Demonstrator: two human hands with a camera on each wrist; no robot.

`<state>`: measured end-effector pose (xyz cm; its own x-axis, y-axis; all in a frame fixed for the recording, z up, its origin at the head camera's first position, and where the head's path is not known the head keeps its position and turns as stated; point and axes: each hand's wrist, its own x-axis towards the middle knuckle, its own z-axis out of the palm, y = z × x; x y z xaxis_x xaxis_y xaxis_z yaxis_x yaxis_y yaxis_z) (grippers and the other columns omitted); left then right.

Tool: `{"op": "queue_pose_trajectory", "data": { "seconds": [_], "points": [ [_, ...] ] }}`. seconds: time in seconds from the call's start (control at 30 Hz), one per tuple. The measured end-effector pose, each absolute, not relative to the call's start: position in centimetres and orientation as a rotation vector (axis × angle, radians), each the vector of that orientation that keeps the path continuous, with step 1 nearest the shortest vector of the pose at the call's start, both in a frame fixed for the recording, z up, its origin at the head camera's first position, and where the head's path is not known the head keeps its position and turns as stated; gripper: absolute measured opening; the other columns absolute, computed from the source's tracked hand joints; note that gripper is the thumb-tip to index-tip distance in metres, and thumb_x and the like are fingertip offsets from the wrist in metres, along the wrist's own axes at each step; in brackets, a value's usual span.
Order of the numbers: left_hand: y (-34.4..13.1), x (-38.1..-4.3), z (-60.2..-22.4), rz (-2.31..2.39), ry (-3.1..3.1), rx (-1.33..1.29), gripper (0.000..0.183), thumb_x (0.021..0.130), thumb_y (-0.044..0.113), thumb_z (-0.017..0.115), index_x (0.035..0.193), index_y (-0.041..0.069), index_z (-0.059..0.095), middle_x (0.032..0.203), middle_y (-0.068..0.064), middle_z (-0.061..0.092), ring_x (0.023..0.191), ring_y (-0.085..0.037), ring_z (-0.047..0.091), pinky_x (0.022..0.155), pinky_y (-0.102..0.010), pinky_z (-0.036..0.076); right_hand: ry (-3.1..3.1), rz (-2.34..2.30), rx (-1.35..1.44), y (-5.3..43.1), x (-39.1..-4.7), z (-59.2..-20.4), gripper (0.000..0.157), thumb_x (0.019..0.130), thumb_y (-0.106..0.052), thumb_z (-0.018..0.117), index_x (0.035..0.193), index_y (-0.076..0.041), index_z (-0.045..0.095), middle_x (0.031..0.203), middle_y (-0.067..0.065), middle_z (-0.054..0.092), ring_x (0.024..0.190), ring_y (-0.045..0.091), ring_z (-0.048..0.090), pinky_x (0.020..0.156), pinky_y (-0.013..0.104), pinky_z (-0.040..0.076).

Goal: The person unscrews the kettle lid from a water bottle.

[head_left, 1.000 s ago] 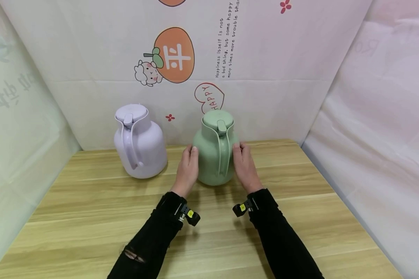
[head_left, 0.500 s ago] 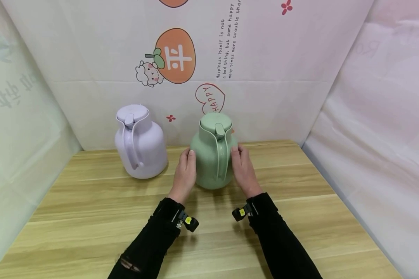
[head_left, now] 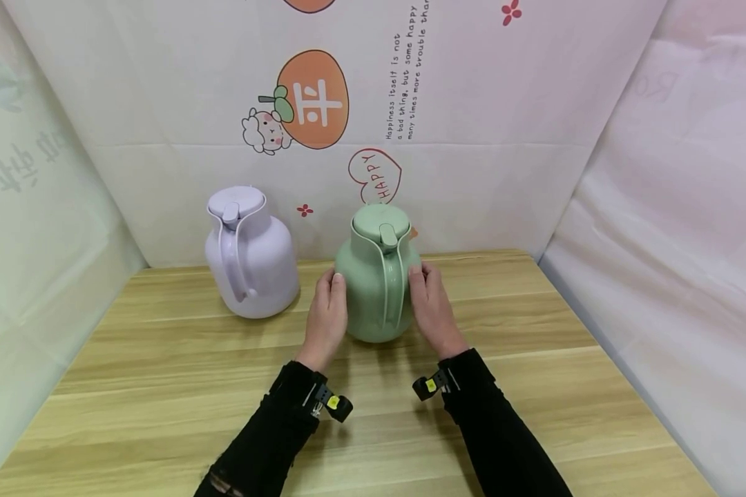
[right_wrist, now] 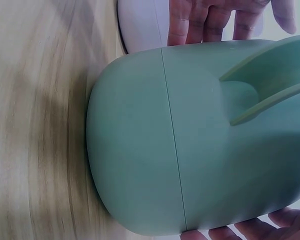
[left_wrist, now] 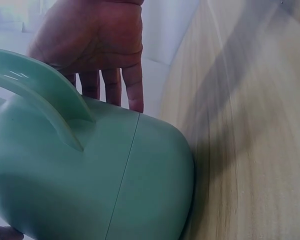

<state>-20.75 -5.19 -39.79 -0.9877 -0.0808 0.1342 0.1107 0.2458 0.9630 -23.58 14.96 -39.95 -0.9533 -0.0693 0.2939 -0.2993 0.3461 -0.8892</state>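
A pale green insulated jug with a round lid and a handle facing me stands upright on the table, its base appearing to touch the wood. My left hand rests on its left side and my right hand on its right side. Both thumbs lie toward the near side, with the fingers reaching forward along the body. In the left wrist view, the right hand has nearly straight fingers against the jug. The left hand looks similar in the right wrist view. Some fingertips are hidden behind the jug.
A lavender jug of the same shape stands to the left, near the table's back edge. Wood-grain table lies under everything. A printed white cloth rises behind, with pale cloths on both sides.
The green jug has moved a little toward me and slightly left, with both hands staying on its sides. The lavender jug has stayed in place.
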Motion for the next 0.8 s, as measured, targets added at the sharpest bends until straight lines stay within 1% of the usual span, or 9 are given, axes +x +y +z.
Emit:
{"op": "queue_pose_trajectory", "data": {
  "seconds": [0.13, 0.2, 0.4, 0.57, 0.67, 0.8],
  "points": [
    [-5.3, -20.5, -40.0, -1.820, -2.341, -0.035, 0.070, 0.111, 0.058, 0.025, 0.165, 0.013, 0.027, 0.168, -0.009, 0.032, 0.155, -0.027, 0.032, 0.125, -0.050, 0.029, -2.374, 1.646, 0.363, 14.8, -23.5, -40.0, 0.058, 0.114, -0.049, 0.027, 0.146, -0.003, 0.044, 0.133, 0.015, 0.053, 0.120, 0.028, 0.056, 0.104, 0.051, 0.048],
    [-5.3, -20.4, -40.1, -1.809, -2.339, -0.035, 0.069, 0.111, 0.057, 0.025, 0.165, 0.013, 0.027, 0.168, -0.009, 0.033, 0.155, -0.027, 0.032, 0.125, -0.050, 0.029, -2.369, 1.644, 0.361, 14.7, -23.4, -40.0, 0.057, 0.114, -0.048, 0.027, 0.145, -0.003, 0.045, 0.133, 0.015, 0.053, 0.119, 0.028, 0.056, 0.104, 0.050, 0.047],
    [-5.5, -19.9, -40.2, -1.806, -2.343, -0.033, 0.069, 0.112, 0.056, 0.024, 0.165, 0.013, 0.025, 0.169, -0.009, 0.030, 0.156, -0.028, 0.030, 0.125, -0.051, 0.029, -2.388, 1.632, 0.334, 14.6, -22.9, -40.0, 0.061, 0.113, -0.049, 0.028, 0.151, -0.003, 0.039, 0.141, 0.015, 0.049, 0.127, 0.028, 0.052, 0.110, 0.052, 0.043],
    [-5.5, -19.5, -40.1, -1.805, -2.352, -0.021, 0.068, 0.112, 0.057, 0.024, 0.165, 0.015, 0.025, 0.169, -0.007, 0.031, 0.156, -0.026, 0.030, 0.125, -0.049, 0.029, -2.405, 1.630, 0.330, 14.6, -22.6, -40.1, 0.064, 0.113, -0.051, 0.028, 0.155, -0.003, 0.036, 0.146, 0.017, 0.047, 0.133, 0.029, 0.050, 0.114, 0.053, 0.040],
    [-5.6, -19.3, -40.1, -1.797, -2.348, -0.036, 0.070, 0.111, 0.058, 0.024, 0.165, 0.013, 0.025, 0.168, -0.008, 0.031, 0.155, -0.026, 0.031, 0.125, -0.049, 0.029, -2.411, 1.639, 0.327, 14.6, -22.4, -40.0, 0.066, 0.112, -0.052, 0.027, 0.157, -0.004, 0.033, 0.149, 0.018, 0.044, 0.136, 0.029, 0.048, 0.115, 0.054, 0.039],
    [-5.6, -19.0, -40.2, -1.793, -2.338, -0.056, 0.071, 0.111, 0.058, 0.023, 0.165, 0.011, 0.026, 0.168, -0.010, 0.031, 0.155, -0.027, 0.031, 0.125, -0.050, 0.029, -2.419, 1.630, 0.318, 14.6, -22.1, -40.0, 0.066, 0.112, -0.054, 0.027, 0.156, -0.004, 0.033, 0.150, 0.017, 0.045, 0.137, 0.029, 0.048, 0.116, 0.054, 0.039]
  ]
}}
